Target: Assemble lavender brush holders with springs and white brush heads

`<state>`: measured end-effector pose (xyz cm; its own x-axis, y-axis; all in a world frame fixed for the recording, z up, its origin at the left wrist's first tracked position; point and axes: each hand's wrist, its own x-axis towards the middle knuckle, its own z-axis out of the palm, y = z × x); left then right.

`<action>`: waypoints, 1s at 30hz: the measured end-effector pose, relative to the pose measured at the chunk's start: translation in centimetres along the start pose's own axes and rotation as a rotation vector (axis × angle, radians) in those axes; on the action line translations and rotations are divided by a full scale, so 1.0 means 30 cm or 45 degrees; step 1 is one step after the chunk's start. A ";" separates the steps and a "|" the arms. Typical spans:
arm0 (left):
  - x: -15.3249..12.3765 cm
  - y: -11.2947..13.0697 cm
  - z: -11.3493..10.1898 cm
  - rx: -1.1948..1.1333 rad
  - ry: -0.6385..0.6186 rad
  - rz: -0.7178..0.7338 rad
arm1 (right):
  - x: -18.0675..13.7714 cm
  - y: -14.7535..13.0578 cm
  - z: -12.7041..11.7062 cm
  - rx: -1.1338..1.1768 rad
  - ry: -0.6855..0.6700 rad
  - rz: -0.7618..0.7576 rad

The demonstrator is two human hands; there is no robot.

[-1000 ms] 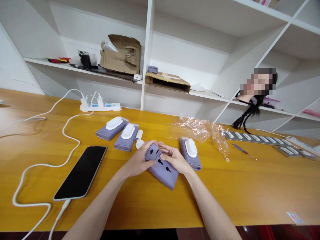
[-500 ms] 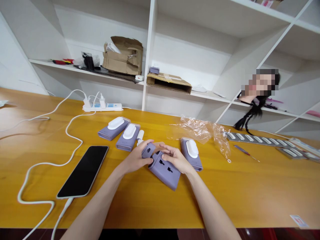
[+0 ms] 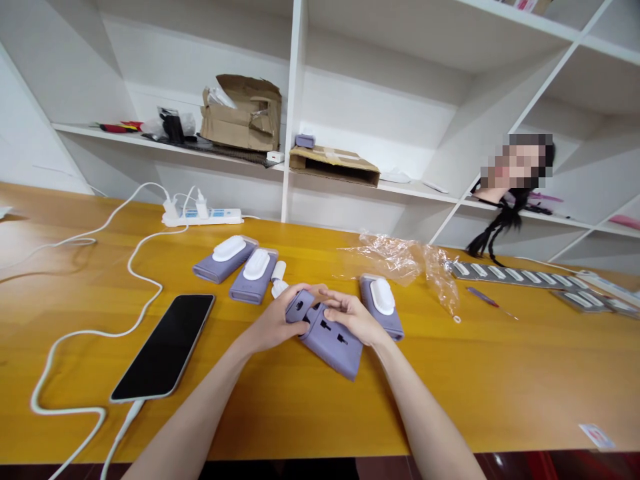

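White shelving (image 3: 380, 110), perhaps reddish floor (image 3: 384, 469)

Lower left: dark-screened phone (image 3: 164, 348), white cable (image 3: 130, 419) at its near end. Behind it, further up frame: white power strip (image 3: 223, 217), plugs (image 3: 201, 208) seated. Upper left, on white shelf (image 3: 75, 129): torn cardboard box (image 3: 240, 120). Upper centre: flatter carton (image 3: 340, 157), open end outward. Right of centre: crumpled clear plastic (image 3: 390, 259); screwdriver (image 3: 481, 296) near it. Upper right: black braids (image 3: 493, 230) hanging past shelf edge. Lower right: small printed card (image 3: 597, 436).

open table (image 3: 500, 373) lies front-right, while phone (image 3: 163, 350) and cable (image 3: 70, 411) obstruct the left.
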<state>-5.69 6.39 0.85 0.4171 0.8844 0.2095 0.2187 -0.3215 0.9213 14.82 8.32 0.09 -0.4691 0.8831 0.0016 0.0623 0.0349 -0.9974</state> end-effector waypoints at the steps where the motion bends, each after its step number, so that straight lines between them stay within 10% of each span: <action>1: 0.000 -0.004 0.003 0.003 -0.001 -0.003 | 0.000 0.002 0.000 -0.001 -0.008 -0.005; 30: 0.011 -0.054 0.056 -0.131 -0.034 0.172 | 0.001 -0.014 0.020 -0.083 -0.013 -0.022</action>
<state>-4.41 6.62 -1.12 0.4601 0.8256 0.3266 0.0682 -0.3996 0.9141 14.26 8.06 0.45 -0.4798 0.8772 0.0175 0.1114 0.0807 -0.9905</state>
